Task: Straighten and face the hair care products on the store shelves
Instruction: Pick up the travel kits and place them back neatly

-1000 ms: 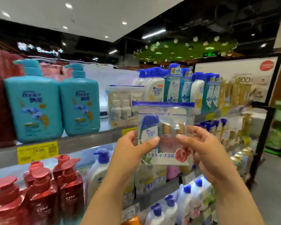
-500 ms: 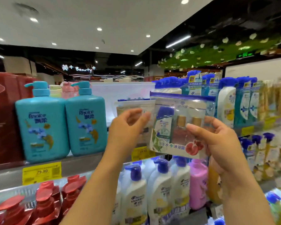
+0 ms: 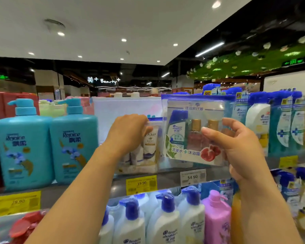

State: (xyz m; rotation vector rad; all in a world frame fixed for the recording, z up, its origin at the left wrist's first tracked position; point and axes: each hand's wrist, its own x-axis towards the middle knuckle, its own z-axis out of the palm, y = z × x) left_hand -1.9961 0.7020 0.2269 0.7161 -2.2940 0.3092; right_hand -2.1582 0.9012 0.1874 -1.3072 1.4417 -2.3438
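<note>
While much of the shelf (image 3: 169, 178) front is covered by two forearms, its grey front edge shows between them with yellow price tags (image 3: 141, 184) and a white one (image 3: 192, 177). Two big teal pump bottles (image 3: 46, 148) stand side by side toward the left end of the upper shelf, labels forward; beyond them red packs are cut off by the left border. Toward the right end, white and teal bottles (image 3: 278, 129) blur together and their labels cannot be read. On the lower shelf a row of white pump bottles with blue heads (image 3: 158, 224) and one pink bottle (image 3: 217, 221) are cropped at the bottom.

Held up just above the shelf's front edge, the clear travel pouch (image 3: 192, 129) with a blue zip strip contains a small blue-capped bottle and two pinkish gold-capped bottles; the right hand (image 3: 236, 147) grasps its right side, thumb across the front, hiding that corner. Just left of it, the Dove pack (image 3: 144, 147) stands on the shelf, holding small white tubes; the left hand (image 3: 128, 132) curls over its top edge and grips it, covering most of its upper left.
</note>
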